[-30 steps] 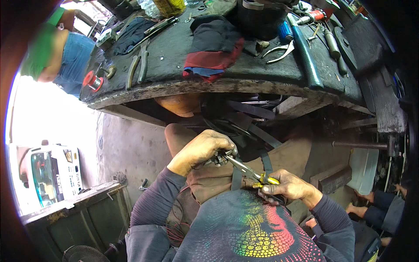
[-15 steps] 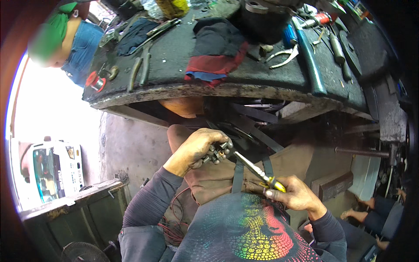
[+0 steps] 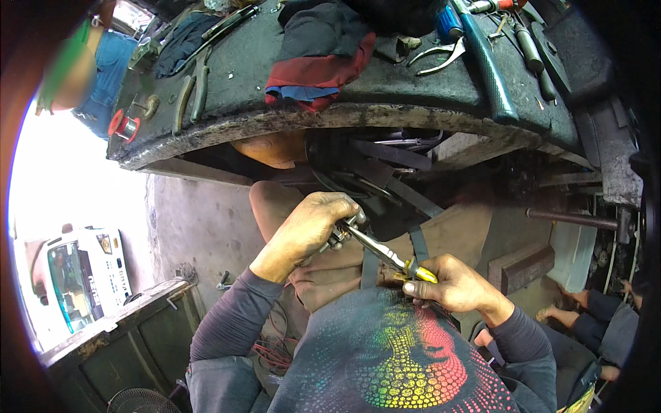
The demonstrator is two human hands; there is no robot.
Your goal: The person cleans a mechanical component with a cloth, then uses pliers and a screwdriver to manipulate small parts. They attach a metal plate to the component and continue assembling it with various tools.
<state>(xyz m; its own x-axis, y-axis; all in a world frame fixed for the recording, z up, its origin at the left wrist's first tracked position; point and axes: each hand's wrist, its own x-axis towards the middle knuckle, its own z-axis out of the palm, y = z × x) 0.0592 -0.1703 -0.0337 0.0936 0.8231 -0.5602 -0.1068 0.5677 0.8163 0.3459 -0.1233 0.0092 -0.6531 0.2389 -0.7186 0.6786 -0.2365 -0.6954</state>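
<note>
My left hand is closed around a small dark metal part, held over my lap. The fingers hide much of that part, and its exact kind cannot be made out. Closed on the yellow grips of long-nose pliers, my right hand holds them slanting up to the left. Their silver tip meets the part at my left fingertips. Whether the jaws grip anything there is too small to tell.
Ahead stands a dark workbench bearing a cloth, loose pliers, a textured dark bar and a solder spool. A fan is at lower left. Other people are at the far left and lower right.
The plier tip has moved up and left from beside my left hand to the metal part. My left hand has turned slightly, and the whole view has shifted.
</note>
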